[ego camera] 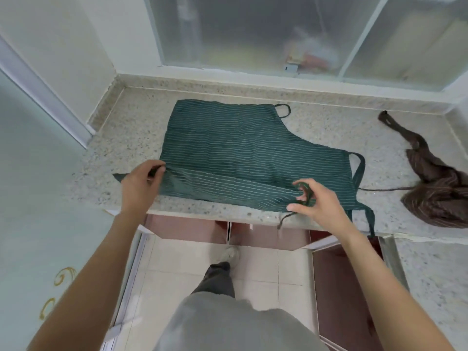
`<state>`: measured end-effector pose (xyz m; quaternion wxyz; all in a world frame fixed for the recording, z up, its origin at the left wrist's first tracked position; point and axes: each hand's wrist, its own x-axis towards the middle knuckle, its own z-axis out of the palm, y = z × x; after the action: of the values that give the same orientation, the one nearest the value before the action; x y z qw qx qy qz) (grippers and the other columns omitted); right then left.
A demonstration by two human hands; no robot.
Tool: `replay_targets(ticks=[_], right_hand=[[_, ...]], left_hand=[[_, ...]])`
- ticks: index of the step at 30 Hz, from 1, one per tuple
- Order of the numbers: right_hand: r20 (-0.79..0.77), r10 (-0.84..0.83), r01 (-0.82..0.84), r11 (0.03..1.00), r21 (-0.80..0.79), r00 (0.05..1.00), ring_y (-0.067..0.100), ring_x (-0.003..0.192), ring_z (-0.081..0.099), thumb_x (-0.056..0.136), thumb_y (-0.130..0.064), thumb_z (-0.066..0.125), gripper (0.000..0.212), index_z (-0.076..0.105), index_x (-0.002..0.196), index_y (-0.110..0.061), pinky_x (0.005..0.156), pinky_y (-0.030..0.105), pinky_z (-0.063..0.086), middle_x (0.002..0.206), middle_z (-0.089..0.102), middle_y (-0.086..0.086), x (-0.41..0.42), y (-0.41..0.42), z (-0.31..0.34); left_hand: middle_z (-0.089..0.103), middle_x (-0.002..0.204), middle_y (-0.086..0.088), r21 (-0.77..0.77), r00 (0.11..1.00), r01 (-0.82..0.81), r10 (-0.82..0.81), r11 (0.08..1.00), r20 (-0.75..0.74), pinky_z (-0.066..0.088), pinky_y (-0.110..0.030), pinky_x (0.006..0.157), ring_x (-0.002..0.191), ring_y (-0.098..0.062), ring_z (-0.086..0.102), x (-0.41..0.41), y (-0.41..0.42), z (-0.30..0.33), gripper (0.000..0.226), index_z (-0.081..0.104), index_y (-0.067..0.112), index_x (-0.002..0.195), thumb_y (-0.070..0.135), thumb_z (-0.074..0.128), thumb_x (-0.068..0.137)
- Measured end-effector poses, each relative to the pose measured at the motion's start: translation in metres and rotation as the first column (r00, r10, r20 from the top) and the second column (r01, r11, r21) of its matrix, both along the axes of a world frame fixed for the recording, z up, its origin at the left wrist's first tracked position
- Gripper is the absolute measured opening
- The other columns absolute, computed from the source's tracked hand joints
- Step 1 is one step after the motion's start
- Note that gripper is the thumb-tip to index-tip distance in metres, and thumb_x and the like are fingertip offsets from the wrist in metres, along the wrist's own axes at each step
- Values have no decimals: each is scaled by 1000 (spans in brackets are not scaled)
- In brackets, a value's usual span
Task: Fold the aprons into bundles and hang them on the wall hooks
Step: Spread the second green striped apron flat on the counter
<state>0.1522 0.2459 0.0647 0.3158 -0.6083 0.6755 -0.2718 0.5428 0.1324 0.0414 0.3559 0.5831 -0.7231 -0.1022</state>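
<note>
Folding is at an early stage: a green striped apron lies spread flat at the centre of a speckled stone counter, with only its near edge turned over into a narrow band. A second, brown apron sits crumpled at 3 o'clock, well apart and not yet folded. No finished bundle appears, and no wall hooks are in view, so most of the work seems to remain (rolling or folding both aprons, then hanging them). The left hand, at 9 o'clock of the green apron, has its fingers curled and pinches the folded edge at the corner. The right hand, at 5 o'clock, grips a dark tie strap between curled fingers and thumb, the strap's loose end dangling over the counter's front edge. A frosted window stands at 12 o'clock.
</note>
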Motion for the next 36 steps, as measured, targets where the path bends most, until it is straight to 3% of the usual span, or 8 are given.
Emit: replay_targets(ticks=[3, 5, 9, 15, 18, 27, 32, 36], right_hand=[[-255, 11, -39, 994, -105, 967, 19, 69, 50, 84, -24, 67, 19, 58, 86, -8, 62, 24, 35, 74, 50, 0, -20, -58, 7], [-247, -69, 35, 990, -138, 967, 21, 64, 41, 92, -25, 56, 27, 48, 76, -4, 58, 26, 31, 67, 43, 2, -28, -98, 10], [-118, -261, 250, 963, -101, 958, 26, 64, 49, 98, -28, 44, 27, 49, 93, -1, 55, 33, 34, 70, 53, 7, -33, -181, 20], [-199, -381, 345, 918, -194, 903, 24, 60, 48, 99, -27, 44, 27, 53, 104, -2, 49, 31, 29, 70, 54, 7, -36, -292, 20], [-278, -418, 379, 907, -184, 865, 27, 66, 54, 98, -28, 46, 29, 56, 111, -4, 56, 30, 33, 76, 61, 11, -44, -346, 6], [-465, -283, 417, 882, 217, 839, 32, 82, 60, 99, -29, 43, 29, 54, 115, -6, 62, 31, 43, 97, 64, 18, -60, -437, -79], [-643, -173, 397, 891, 221, 746, 31, 74, 61, 98, -36, 41, 31, 56, 114, -12, 54, 31, 42, 90, 64, 14, -65, -458, -113], [-774, -83, 352, 917, 187, 627, 27, 69, 61, 98, -39, 40, 29, 57, 110, -18, 84, 37, 40, 76, 67, 9, -67, -469, -123]], left_hand=[[70, 91, -5, -27, 995, 71, -69, 997, 70, 50, -29, 65, 72, -21, 65, -13, -65, 6, 12, 67, 12, 98, 18, 60, 91], [70, 93, -6, -13, 989, 111, -109, 994, 101, 53, -32, 68, 76, -22, 66, -22, -106, 11, 15, 67, 11, 99, 21, 58, 92], [69, 93, -9, 10, 975, 156, -156, 988, 162, 56, -38, 70, 79, -26, 65, -36, -187, 17, 18, 66, 10, 100, 23, 58, 92], [70, 90, -12, 44, 959, 164, -170, 985, 227, 56, -39, 66, 74, -28, 65, -49, -289, 13, 17, 67, 8, 101, 20, 60, 91], [70, 90, -13, 132, 945, 166, -195, 977, 261, 55, -38, 66, 76, -30, 65, -57, -339, -3, 18, 67, 9, 102, 20, 58, 91], [69, 98, -13, 480, 904, 180, -336, 859, 263, 52, -38, 73, 84, -31, 63, -75, -422, -85, 19, 66, 8, 106, 15, 51, 95], [68, 97, -11, 496, 880, 150, -344, 855, 328, 51, -39, 70, 83, -30, 62, -76, -446, -114, 23, 65, 11, 107, 22, 47, 97], [65, 101, -6, 469, 844, 79, -309, 880, 438, 50, -38, 68, 88, -27, 61, -77, -454, -119, 26, 62, 17, 109, 33, 46, 96]])
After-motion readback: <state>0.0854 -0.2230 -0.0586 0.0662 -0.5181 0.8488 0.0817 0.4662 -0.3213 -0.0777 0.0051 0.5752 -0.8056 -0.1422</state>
